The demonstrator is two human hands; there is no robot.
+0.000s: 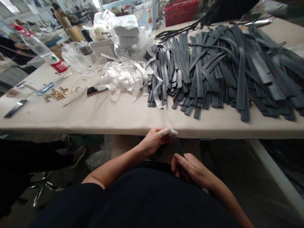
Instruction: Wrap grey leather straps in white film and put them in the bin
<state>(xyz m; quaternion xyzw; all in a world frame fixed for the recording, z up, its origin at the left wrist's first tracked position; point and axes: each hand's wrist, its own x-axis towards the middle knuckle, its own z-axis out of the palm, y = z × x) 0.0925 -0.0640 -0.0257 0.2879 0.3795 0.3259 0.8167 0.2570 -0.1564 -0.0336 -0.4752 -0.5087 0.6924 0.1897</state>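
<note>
My right hand (190, 166) is closed around a dark grey strap (178, 146), which slants up and left out of the fist. At the strap's upper end my left hand (153, 141) pinches with pale finger covers on its tips. A thin white plastic strip (156, 96) trails from these fingertips up onto the table. The exact grip at the fingertips is blurred. Just beyond lies a heap of white plastic strips (125, 74). To its right spreads a large pile of dark grey stitched straps (213, 72), several with ends toward me.
On the left of the beige table (114, 118) are a plastic bottle (57, 63), a glass jar (87, 60), small gold-coloured metal pieces (59, 94) and a dark-handled blade (95, 89). A red basket (180, 12) stands behind. Another person's shoe (78, 156) is at lower left.
</note>
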